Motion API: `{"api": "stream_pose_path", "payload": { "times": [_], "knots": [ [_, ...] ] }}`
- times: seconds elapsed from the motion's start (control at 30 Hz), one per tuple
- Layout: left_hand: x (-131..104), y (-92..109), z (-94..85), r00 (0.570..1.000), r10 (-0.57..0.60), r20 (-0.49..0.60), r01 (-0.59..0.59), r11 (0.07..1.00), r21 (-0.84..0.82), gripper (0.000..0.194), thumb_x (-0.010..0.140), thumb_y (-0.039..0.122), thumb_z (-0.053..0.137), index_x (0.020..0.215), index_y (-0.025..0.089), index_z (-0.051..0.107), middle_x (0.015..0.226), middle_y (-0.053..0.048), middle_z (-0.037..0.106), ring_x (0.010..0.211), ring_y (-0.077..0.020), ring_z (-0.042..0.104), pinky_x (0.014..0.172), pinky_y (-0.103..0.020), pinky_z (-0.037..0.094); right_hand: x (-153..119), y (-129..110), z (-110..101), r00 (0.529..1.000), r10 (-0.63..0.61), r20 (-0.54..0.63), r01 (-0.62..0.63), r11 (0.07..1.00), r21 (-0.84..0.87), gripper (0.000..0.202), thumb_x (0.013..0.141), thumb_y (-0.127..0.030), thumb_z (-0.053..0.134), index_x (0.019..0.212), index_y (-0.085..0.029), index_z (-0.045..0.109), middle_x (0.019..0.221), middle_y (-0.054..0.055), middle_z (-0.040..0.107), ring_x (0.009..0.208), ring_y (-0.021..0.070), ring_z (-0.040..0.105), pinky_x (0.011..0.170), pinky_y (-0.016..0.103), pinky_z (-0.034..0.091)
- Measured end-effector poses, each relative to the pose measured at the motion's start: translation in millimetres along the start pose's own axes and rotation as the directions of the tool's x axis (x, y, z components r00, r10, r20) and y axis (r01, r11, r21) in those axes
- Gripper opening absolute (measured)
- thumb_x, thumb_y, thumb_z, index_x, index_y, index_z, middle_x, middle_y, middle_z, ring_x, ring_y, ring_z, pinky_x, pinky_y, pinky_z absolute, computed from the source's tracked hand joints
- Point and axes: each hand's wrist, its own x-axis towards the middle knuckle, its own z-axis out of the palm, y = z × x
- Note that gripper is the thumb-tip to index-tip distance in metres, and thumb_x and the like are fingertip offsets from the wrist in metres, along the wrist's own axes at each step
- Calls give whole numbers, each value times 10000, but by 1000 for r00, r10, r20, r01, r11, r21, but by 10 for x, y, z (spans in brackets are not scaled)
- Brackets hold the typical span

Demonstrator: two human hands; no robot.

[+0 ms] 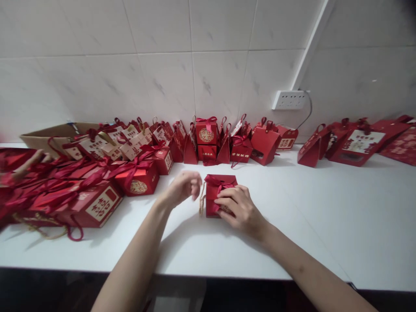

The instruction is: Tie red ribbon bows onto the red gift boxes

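Observation:
A small red gift box (212, 207) with a dark pink ribbon bow (224, 185) lies on the white table in front of me. My right hand (243, 211) rests over its right side, fingers bent across the front and ribbon. A twisted gold cord handle (201, 201) hangs along the box's left side. Just left of that cord, slightly apart from the box, my left hand (185, 187) is raised with its fingers curled together. Whether anything is inside those fingers is hidden.
Beribboned red boxes (87, 203) crowd the left, where another person's hand (30, 167) reaches in. Red bags and boxes (208, 134) line the tiled wall, with an open cardboard box (42, 141) behind. More red bags (354, 143) stand right, near a power socket (290, 100).

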Motion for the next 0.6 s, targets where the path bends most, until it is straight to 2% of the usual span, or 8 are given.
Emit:
{"api": "stream_pose_path", "payload": {
  "times": [0.03,0.07,0.1,0.13,0.2,0.27,0.37,0.6],
  "knots": [
    [31,-35,56,991,58,-118,-59,998,-10,296,761,434,525,735,146,589,526,21,564,478,-92,533,517,-209,445,-4,-2,-1,1000,10,-21,-10,1000,17,102,856,-150,527,915,-172,609,878,74,649,857,202,604,802,393,407],
    [55,-72,124,940,161,-301,-160,987,28,217,743,355,564,815,152,591,654,7,616,604,-101,580,621,-219,473,-7,-8,-4,999,16,-40,-15,999,35,91,858,-146,528,890,-174,609,864,72,644,847,202,604,795,392,413],
    [71,-110,198,897,248,-367,-218,968,120,236,693,274,629,895,158,588,842,-20,653,792,-127,605,746,-238,475,-10,-13,-8,998,13,-59,-10,999,51,88,857,-135,528,875,-175,605,853,70,640,842,203,603,789,388,420],
    [80,-148,271,884,295,-363,-238,952,195,312,657,235,669,948,162,584,1002,-45,641,941,-156,582,840,-261,454,-12,-18,-12,997,7,-71,-3,998,60,87,855,-124,530,872,-175,598,855,72,638,843,204,603,789,386,425],
    [81,-218,393,926,273,-262,-210,946,246,454,668,260,685,1090,154,555,1115,-78,600,994,-185,557,895,-310,432,-14,-15,-14,996,-27,-85,33,997,71,100,849,-102,526,886,-175,583,863,77,639,842,204,605,790,380,435],
    [70,-270,471,950,230,-209,-171,948,268,557,684,275,689,1195,145,510,1049,-80,609,943,-191,563,912,-352,421,-14,4,-8,992,-61,-107,70,994,79,99,845,-111,527,894,-178,579,856,78,643,840,210,611,792,376,444],
    [50,-300,521,941,225,-254,-160,954,252,551,686,249,697,1197,141,520,1003,-70,605,926,-184,554,924,-362,416,-27,45,10,986,-97,-137,107,992,70,109,840,-148,525,913,-199,588,853,83,657,828,227,627,783,385,458],
    [50,-301,494,951,66,-301,-7,981,192,601,576,357,790,1116,174,603,889,-37,605,840,-175,560,890,-387,454,-287,279,172,989,-65,-136,79,992,97,261,740,-266,569,963,-390,622,778,87,707,745,297,669,674,496,487]
  ]
}}
